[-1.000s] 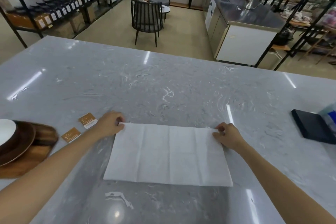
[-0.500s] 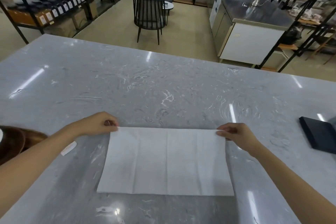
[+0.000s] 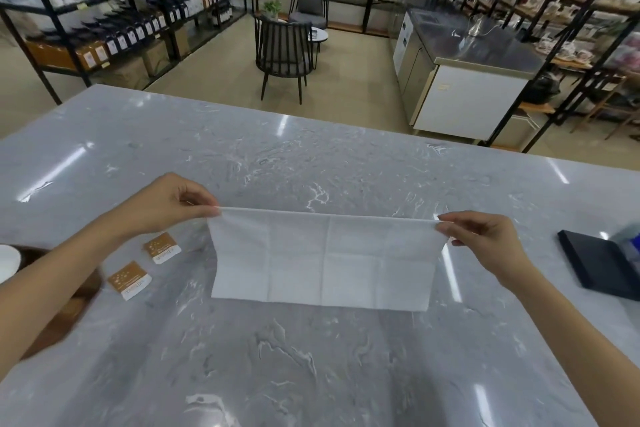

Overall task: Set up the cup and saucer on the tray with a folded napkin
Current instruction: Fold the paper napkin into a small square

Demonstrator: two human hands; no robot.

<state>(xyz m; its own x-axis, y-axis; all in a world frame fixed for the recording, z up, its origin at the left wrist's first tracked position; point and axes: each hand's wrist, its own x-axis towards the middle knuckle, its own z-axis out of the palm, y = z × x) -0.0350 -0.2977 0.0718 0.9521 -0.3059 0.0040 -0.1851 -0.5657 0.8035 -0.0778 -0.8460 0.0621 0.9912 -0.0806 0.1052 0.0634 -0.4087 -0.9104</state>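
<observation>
Napkin (image 3: 322,262) lifted by its far edge, ready to be folded toward the near side.

The white sheet sits mid-worktop (image 3: 311,166): its far edge is raised and pulled taut, its near edge rests on the stone. The left hand (image 3: 166,204) pinches the far-left corner between thumb and fingers; the right hand (image 3: 485,239) pinches the far-right corner likewise. To fold well, I judge both corners should travel together, level, and land squarely on the near corners before the crease is pressed; uneven tension would skew the fold. The existing crease lines can guide alignment. Two small brown-and-white sachets (image 3: 145,265) lie just left of the sheet, and at the far left edge sits a wooden tray (image 3: 86,288) with something white on it, mostly out of view.
</observation>
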